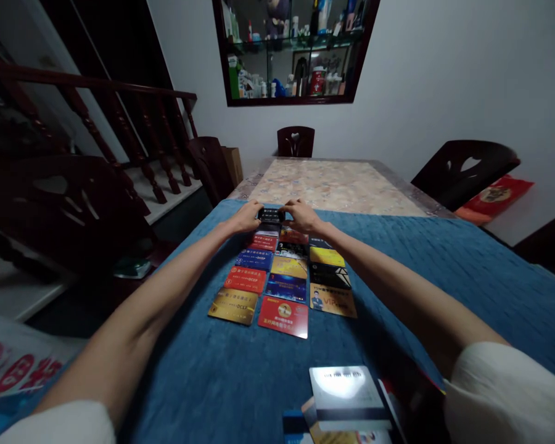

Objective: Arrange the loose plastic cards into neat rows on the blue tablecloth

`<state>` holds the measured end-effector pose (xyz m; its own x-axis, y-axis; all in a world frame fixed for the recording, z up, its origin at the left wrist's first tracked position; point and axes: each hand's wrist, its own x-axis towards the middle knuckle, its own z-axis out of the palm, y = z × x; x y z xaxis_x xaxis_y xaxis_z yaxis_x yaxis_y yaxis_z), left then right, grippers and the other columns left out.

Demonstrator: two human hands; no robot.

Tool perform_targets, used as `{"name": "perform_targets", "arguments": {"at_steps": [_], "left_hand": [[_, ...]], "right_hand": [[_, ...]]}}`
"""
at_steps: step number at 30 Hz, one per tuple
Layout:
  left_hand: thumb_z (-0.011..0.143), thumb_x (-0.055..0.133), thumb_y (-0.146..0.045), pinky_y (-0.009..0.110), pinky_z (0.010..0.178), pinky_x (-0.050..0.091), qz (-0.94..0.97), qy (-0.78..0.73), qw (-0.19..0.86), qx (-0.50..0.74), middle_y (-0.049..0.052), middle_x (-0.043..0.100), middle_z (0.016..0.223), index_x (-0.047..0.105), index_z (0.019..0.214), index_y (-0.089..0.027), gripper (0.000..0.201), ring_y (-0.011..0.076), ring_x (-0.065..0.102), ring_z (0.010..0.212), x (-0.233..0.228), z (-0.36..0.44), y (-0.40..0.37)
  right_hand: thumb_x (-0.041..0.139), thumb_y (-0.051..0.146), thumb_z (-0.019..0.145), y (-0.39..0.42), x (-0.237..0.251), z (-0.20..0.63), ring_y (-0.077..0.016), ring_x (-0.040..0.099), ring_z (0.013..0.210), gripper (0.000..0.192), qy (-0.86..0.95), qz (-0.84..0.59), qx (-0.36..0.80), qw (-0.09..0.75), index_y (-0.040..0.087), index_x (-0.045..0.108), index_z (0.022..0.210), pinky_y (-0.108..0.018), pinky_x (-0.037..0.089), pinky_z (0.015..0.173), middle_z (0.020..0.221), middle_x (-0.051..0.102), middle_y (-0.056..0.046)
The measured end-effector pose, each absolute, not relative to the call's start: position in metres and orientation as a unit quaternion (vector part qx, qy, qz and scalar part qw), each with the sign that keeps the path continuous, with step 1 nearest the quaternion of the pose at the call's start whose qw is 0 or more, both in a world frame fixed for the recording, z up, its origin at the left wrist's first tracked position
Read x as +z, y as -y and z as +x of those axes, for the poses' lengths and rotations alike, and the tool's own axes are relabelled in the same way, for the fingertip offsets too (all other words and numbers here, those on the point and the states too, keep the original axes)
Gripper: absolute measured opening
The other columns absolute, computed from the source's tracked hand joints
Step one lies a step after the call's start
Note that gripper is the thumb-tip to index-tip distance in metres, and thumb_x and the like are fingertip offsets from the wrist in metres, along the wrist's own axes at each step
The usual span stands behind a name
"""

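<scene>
While both arms stretch toward 12 o'clock, the left hand [246, 217] and right hand [302, 216] together grasp a black card [271, 215] above the card rows [284, 279].

Black card [271, 215] with pale print, landscape, face up, pinched at its short ends between left hand [246, 217] and right hand [301, 216], just beyond the far row of laid-out cards [284, 277].

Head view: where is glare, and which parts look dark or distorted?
Head view: glare whitens the pale card at the bottom; the staircase at left sinks into shadow; the wide lens stretches both forearms; the black card between the left hand and right hand is dim and small.
</scene>
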<state>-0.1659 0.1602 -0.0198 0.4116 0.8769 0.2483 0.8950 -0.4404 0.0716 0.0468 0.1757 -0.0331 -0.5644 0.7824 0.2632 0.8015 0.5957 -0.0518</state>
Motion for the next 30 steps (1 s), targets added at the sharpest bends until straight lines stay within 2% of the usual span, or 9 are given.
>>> {"name": "perform_targets", "arguments": {"at_steps": [5,15,21,25,30], "left_hand": [[0.073,0.058,-0.008,0.027,0.096,0.049,-0.83,0.549,0.018,-0.097,0.008,0.068,0.117,0.067,0.124,-0.015,0.051,0.0216,0.066,0.101,-0.027,-0.165,-0.176],[0.068,0.053,-0.007,0.028,0.096,0.05,-0.827,0.553,-0.038,-0.095,0.007,0.075,0.109,0.072,0.119,-0.016,0.055,0.0233,0.067,0.1,-0.034,-0.162,-0.193],[0.068,0.051,-0.008,0.026,0.096,0.05,-0.828,0.551,-0.054,-0.083,0.006,0.074,0.114,0.071,0.121,-0.015,0.057,0.0229,0.066,0.106,-0.038,-0.162,-0.196],[0.069,0.051,-0.008,0.025,0.099,0.048,-0.827,0.553,-0.06,-0.078,0.006,0.073,0.119,0.07,0.123,-0.016,0.058,0.022,0.065,0.11,-0.038,-0.163,-0.198],[0.068,0.051,-0.007,0.024,0.099,0.049,-0.82,0.563,-0.06,-0.076,0.006,0.072,0.119,0.07,0.123,-0.015,0.058,0.0212,0.067,0.106,-0.039,-0.163,-0.199]], "right_hand": [[0.061,0.028,0.087,-0.194,-0.044,0.042,-0.0286,0.05,0.12,0.046,0.88,-0.461,-0.028,0.112,0.024,0.063,0.133,-0.037,0.038,0.098,0.129,0.063,-0.011],[0.056,0.023,0.085,-0.206,-0.052,0.036,-0.0293,0.054,0.117,0.048,0.868,-0.49,-0.023,0.078,0.023,0.065,0.132,-0.037,0.04,0.097,0.125,0.068,-0.012],[0.054,0.023,0.085,-0.203,-0.054,0.034,-0.0298,0.056,0.116,0.044,0.864,-0.501,-0.016,0.058,0.024,0.068,0.127,-0.035,0.044,0.09,0.123,0.07,-0.011],[0.053,0.022,0.085,-0.202,-0.055,0.034,-0.0307,0.056,0.117,0.048,0.861,-0.506,-0.011,0.051,0.026,0.066,0.13,-0.036,0.045,0.091,0.126,0.069,-0.01],[0.052,0.022,0.085,-0.201,-0.054,0.032,-0.0315,0.055,0.121,0.049,0.859,-0.511,-0.007,0.041,0.027,0.064,0.133,-0.037,0.046,0.092,0.13,0.067,-0.01]]}}
